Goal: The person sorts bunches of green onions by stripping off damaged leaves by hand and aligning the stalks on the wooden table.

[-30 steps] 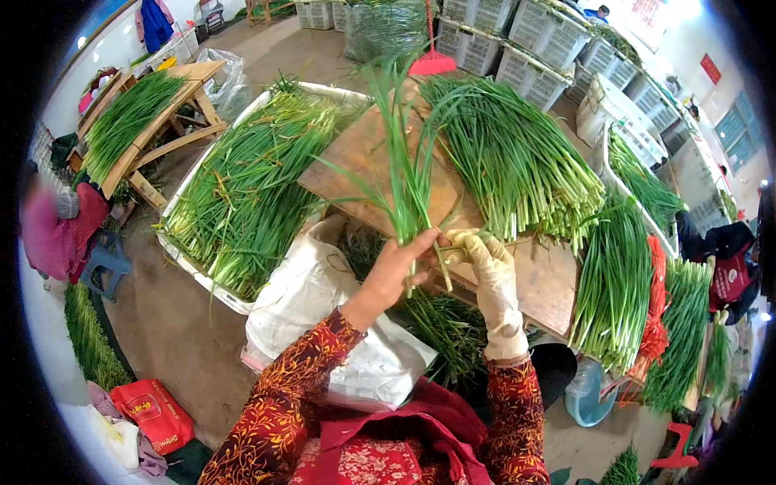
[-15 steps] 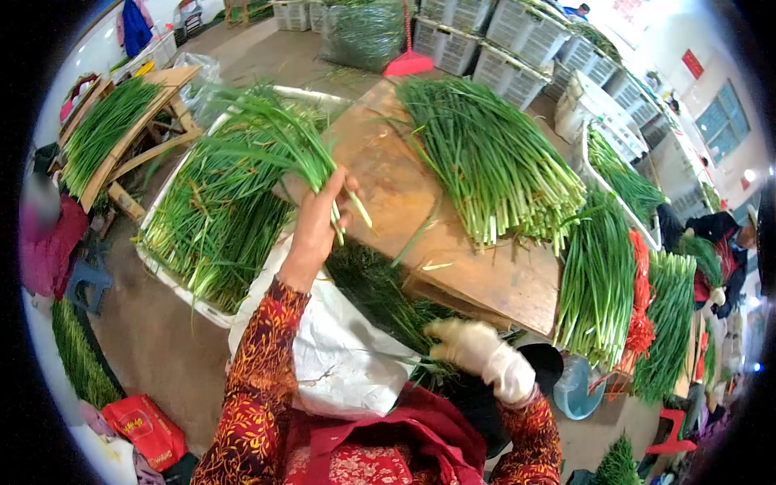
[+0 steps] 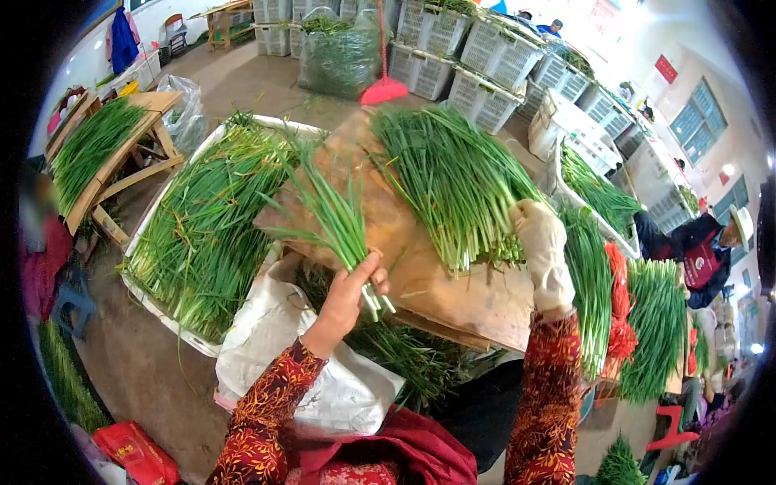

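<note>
My bare left hand is closed around a small bunch of chives, leaves pointing up and away, pale stem ends below the fingers. My right hand, in a whitish glove, is at the right edge of a big pile of chives on the wooden board. It touches the stem ends there; its fingertips are partly hidden, so its grip does not show. To the left, a white crate is heaped with loose chives. A white sheet covers my lap side, with dark leaf scraps beside it.
Upright bundles of chives and red ties are to the right. Another filled crate stands behind them. Stacked grey crates and a red dustpan are at the back. A person in a hat works at far right.
My left hand has come lower and nearer with its bunch. My right hand has moved from the scraps near my lap up to the pile on the board. The view has shifted.
</note>
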The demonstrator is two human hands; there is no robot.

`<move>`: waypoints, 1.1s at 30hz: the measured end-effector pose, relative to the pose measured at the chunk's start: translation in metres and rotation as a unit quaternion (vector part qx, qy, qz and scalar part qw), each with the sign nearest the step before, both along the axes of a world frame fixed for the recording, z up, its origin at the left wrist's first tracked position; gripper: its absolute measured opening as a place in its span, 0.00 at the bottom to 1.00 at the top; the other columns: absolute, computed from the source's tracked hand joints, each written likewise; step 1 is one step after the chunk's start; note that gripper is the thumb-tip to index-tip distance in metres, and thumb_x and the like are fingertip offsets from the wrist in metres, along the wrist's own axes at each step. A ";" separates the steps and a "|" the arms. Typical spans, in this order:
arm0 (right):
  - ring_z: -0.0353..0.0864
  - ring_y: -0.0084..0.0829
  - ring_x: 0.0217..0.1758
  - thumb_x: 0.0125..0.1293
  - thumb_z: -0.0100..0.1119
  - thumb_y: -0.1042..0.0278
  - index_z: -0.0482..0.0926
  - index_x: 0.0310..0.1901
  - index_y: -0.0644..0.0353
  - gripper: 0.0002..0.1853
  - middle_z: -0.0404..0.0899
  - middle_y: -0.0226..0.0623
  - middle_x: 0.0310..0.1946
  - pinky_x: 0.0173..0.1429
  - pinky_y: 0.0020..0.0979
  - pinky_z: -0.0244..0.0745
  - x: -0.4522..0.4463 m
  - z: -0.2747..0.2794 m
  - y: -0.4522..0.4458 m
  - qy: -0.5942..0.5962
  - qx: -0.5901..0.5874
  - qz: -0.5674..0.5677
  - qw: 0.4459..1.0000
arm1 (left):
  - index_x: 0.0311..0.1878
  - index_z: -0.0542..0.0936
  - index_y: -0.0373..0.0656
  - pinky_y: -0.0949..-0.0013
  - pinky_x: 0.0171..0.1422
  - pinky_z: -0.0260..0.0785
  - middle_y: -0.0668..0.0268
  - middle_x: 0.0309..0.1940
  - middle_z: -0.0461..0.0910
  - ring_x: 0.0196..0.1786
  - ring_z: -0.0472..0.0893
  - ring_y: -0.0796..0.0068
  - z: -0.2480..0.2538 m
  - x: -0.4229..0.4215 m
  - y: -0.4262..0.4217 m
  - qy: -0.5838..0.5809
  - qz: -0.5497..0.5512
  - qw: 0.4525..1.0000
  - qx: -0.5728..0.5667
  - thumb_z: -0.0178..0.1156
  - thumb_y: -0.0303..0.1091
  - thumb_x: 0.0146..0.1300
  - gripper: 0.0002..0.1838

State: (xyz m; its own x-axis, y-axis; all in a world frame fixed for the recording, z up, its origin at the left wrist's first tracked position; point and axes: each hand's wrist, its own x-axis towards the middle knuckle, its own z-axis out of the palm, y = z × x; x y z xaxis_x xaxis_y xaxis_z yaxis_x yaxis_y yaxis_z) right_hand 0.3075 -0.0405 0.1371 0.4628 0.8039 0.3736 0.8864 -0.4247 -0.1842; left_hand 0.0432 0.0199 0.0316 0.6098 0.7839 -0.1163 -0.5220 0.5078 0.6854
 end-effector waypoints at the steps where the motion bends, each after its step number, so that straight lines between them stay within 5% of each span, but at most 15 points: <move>1: 0.78 0.36 0.30 0.60 0.55 0.58 0.78 0.34 0.59 0.13 0.79 0.39 0.27 0.35 0.35 0.70 -0.012 -0.007 -0.006 0.008 0.029 0.010 0.999 | 0.42 0.68 0.45 0.77 0.31 0.65 0.74 0.24 0.67 0.27 0.69 0.82 -0.002 0.001 -0.002 -0.006 -0.010 1.000 -0.006 0.52 0.38 0.65 0.09; 2: 0.77 0.33 0.27 0.60 0.55 0.57 0.78 0.34 0.60 0.14 0.78 0.38 0.25 0.33 0.33 0.69 -0.029 -0.011 -0.011 0.019 0.058 0.020 0.998 | 0.43 0.68 0.45 0.76 0.33 0.65 0.74 0.24 0.67 0.27 0.69 0.82 -0.003 0.002 -0.003 -0.010 -0.019 1.000 -0.012 0.53 0.38 0.64 0.09; 5: 0.72 0.20 0.24 0.62 0.56 0.61 0.76 0.40 0.62 0.13 0.78 0.30 0.24 0.30 0.24 0.67 -0.069 -0.021 -0.027 0.381 0.074 0.027 0.921 | 0.45 0.69 0.44 0.76 0.32 0.66 0.72 0.28 0.69 0.26 0.69 0.81 -0.003 0.003 -0.007 -0.011 -0.038 0.999 0.004 0.54 0.36 0.63 0.11; 6: 0.72 0.20 0.24 0.62 0.56 0.61 0.76 0.40 0.62 0.13 0.78 0.30 0.24 0.30 0.24 0.67 -0.074 -0.032 -0.031 0.390 0.068 0.028 0.918 | 0.45 0.69 0.44 0.76 0.32 0.66 0.71 0.28 0.70 0.26 0.69 0.81 -0.004 0.005 -0.008 -0.020 -0.039 0.999 0.012 0.55 0.36 0.63 0.11; 8: 0.69 0.17 0.26 0.61 0.58 0.63 0.75 0.42 0.64 0.14 0.76 0.27 0.25 0.31 0.19 0.64 -0.095 -0.046 -0.036 0.546 0.119 0.089 0.824 | 0.47 0.70 0.44 0.75 0.30 0.65 0.71 0.33 0.72 0.24 0.68 0.84 -0.001 0.008 -0.011 0.015 -0.021 0.999 0.022 0.56 0.38 0.62 0.13; 12: 0.73 0.18 0.26 0.59 0.61 0.65 0.75 0.41 0.64 0.13 0.77 0.29 0.23 0.30 0.22 0.68 -0.134 -0.073 -0.043 0.528 0.102 0.115 0.835 | 0.47 0.70 0.44 0.80 0.30 0.62 0.73 0.37 0.71 0.25 0.67 0.86 0.008 0.017 -0.016 0.029 -0.050 0.998 0.027 0.57 0.39 0.61 0.15; 16: 0.75 0.20 0.25 0.58 0.61 0.61 0.76 0.40 0.63 0.14 0.77 0.33 0.23 0.30 0.23 0.69 -0.141 -0.091 -0.045 0.480 0.064 0.119 0.867 | 0.38 0.74 0.41 0.79 0.29 0.62 0.72 0.28 0.74 0.24 0.67 0.85 -0.007 0.018 -0.012 0.023 -0.034 0.996 0.085 0.60 0.36 0.59 0.10; 21: 0.75 0.20 0.29 0.62 0.56 0.58 0.74 0.43 0.63 0.16 0.77 0.30 0.30 0.31 0.21 0.71 -0.135 -0.084 -0.031 0.617 0.152 0.145 0.758 | 0.39 0.75 0.42 0.80 0.27 0.60 0.76 0.26 0.69 0.24 0.66 0.86 -0.011 0.012 -0.015 0.079 -0.057 0.994 0.041 0.60 0.36 0.59 0.10; 24: 0.74 0.19 0.28 0.62 0.57 0.61 0.73 0.43 0.63 0.14 0.75 0.29 0.28 0.31 0.19 0.71 -0.128 -0.094 -0.013 0.618 0.140 0.143 0.761 | 0.38 0.74 0.43 0.79 0.25 0.62 0.76 0.25 0.70 0.23 0.68 0.86 -0.013 0.011 -0.018 0.082 -0.055 0.994 0.055 0.61 0.36 0.58 0.10; 25: 0.72 0.17 0.26 0.62 0.57 0.64 0.74 0.42 0.62 0.12 0.73 0.26 0.26 0.29 0.18 0.70 -0.131 -0.090 -0.011 0.670 0.132 0.124 0.720 | 0.36 0.75 0.42 0.79 0.27 0.61 0.75 0.24 0.71 0.23 0.69 0.85 -0.015 0.010 -0.018 0.081 -0.047 0.994 0.050 0.60 0.36 0.58 0.09; 30: 0.66 0.12 0.25 0.62 0.57 0.66 0.75 0.39 0.61 0.08 0.73 0.25 0.26 0.27 0.17 0.67 -0.137 -0.088 -0.025 0.646 0.137 0.086 0.746 | 0.35 0.75 0.41 0.79 0.31 0.62 0.74 0.23 0.72 0.24 0.70 0.84 -0.023 0.004 -0.012 0.087 -0.008 0.995 0.050 0.60 0.36 0.59 0.09; 33: 0.66 0.11 0.26 0.63 0.55 0.68 0.76 0.40 0.60 0.07 0.73 0.22 0.27 0.29 0.14 0.63 -0.147 -0.090 -0.028 0.637 0.233 0.158 0.718 | 0.35 0.75 0.41 0.78 0.29 0.63 0.74 0.23 0.72 0.25 0.70 0.83 -0.024 0.007 -0.008 0.075 0.026 0.995 0.060 0.61 0.35 0.58 0.09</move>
